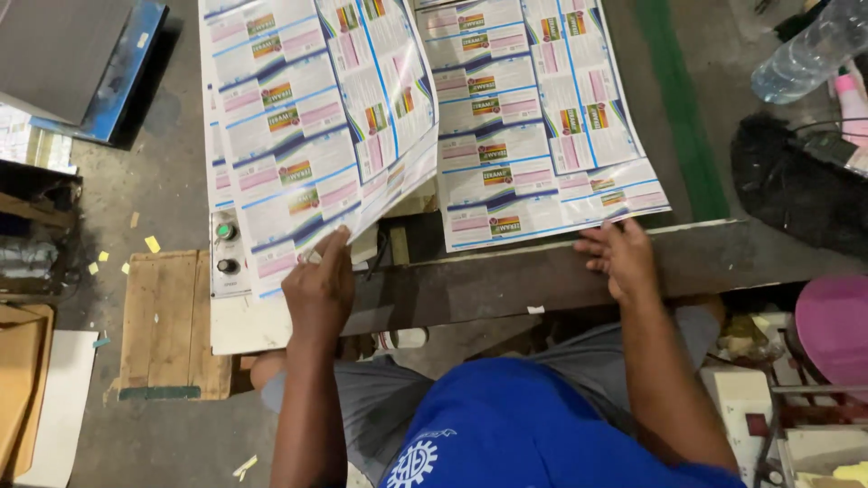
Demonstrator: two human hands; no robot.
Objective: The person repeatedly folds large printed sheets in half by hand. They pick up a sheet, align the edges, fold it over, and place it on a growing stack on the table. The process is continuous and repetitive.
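Nearest the camera, a blue shirt (506, 425) and grey trousers (380, 407) are filling the lower frame. Just beyond them, the left hand (318, 287) is pinching the near corner of a glossy printed sheet (334, 117), fingers clamped on its edge and curling it up off the stack so it is bowing in a smooth arc. The right hand (620, 258) is lying flat with fingers together and slightly spread at the tips, pressing on the near edge of the flat sheet stack (533, 126), which is overhanging a worn dark wooden bench edge (506, 285). The sheets are thin, shiny paper, showing repeated rectangular label panels in white, pink and blue with small coloured bars. Left of the lifted sheet, a pale control box (226, 253) with two round buttons is sitting partly under the paper. Farther right, a clear plastic bottle (809, 50) is lying above a black bag (796, 185); a green floor stripe (683, 108) is running past them.
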